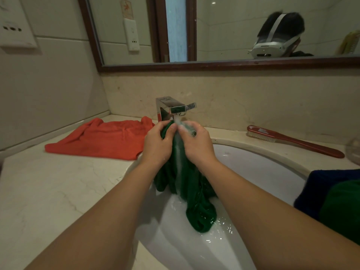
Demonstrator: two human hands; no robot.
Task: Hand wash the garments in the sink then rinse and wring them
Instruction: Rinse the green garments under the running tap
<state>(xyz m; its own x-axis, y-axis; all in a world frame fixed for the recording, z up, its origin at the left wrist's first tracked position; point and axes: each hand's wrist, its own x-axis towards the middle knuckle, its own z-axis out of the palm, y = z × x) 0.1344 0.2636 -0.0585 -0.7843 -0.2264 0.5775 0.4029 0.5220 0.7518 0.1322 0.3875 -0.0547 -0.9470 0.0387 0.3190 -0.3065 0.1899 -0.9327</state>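
Green garment (187,184): held bunched at its top under the running tap (171,109). The lower end hangs into the sink (263,164), so run-off is caught.
Left hand (155,145): fingers clenched on the garment's top, left of the stream.
Right hand (196,143): fingers clenched on the top, right of the stream. The cloth between is presented to the water, judged as rinsing.
Orange garment (101,139): laid flat on the bench (58,182), far left, judged set aside.
Brush (292,141): laid far right, untouched.

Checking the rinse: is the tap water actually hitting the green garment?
Touching. The head view shows the stream from the faucet running down the green garment, gripped by the left hand and right hand.
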